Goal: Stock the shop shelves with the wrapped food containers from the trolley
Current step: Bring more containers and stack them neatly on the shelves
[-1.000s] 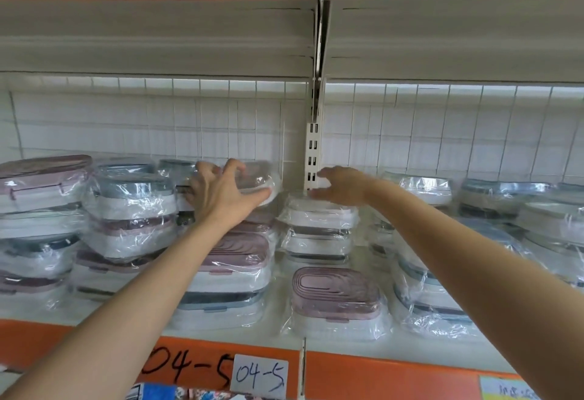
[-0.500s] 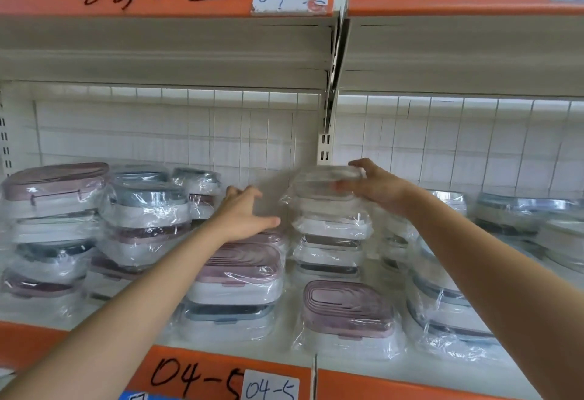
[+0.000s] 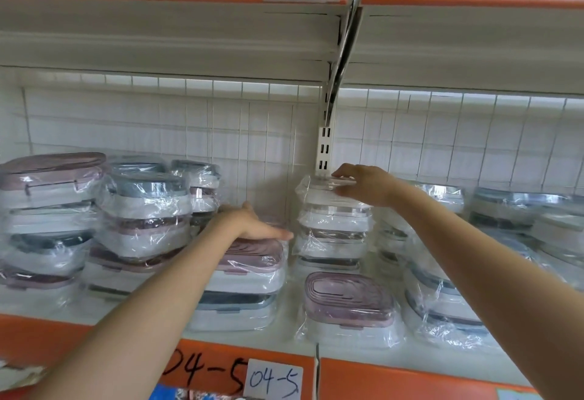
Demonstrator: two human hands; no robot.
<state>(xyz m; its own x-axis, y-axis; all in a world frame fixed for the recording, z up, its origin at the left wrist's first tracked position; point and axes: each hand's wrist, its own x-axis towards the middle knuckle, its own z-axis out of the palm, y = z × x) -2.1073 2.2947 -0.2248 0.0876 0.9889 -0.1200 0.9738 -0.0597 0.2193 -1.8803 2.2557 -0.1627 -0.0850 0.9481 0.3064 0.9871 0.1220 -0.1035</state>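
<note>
My right hand [image 3: 363,185] grips the right end of a clear-lidded wrapped container [image 3: 317,190], fingers on its lid and thumb under the rim. The container sits on top of a middle stack of wrapped containers [image 3: 331,238], right in front of the white shelf upright [image 3: 325,150]. My left hand [image 3: 252,226] is flat with straight fingers, hovering or lightly resting just above a pink-lidded wrapped container [image 3: 252,260] that tops a two-high stack to the left. It holds nothing. The trolley is out of view.
Stacks of wrapped containers with pink and grey lids fill the shelf at left [image 3: 142,210] and right [image 3: 505,210]. A single pink-lidded container [image 3: 347,301] lies at the front. The orange shelf edge [image 3: 426,380] runs below, and another shelf [image 3: 173,36] hangs low overhead.
The clear-lidded container passed from my left hand to my right and now sits on the middle stack. My left hand came away and lowered toward the pink-lidded container.
</note>
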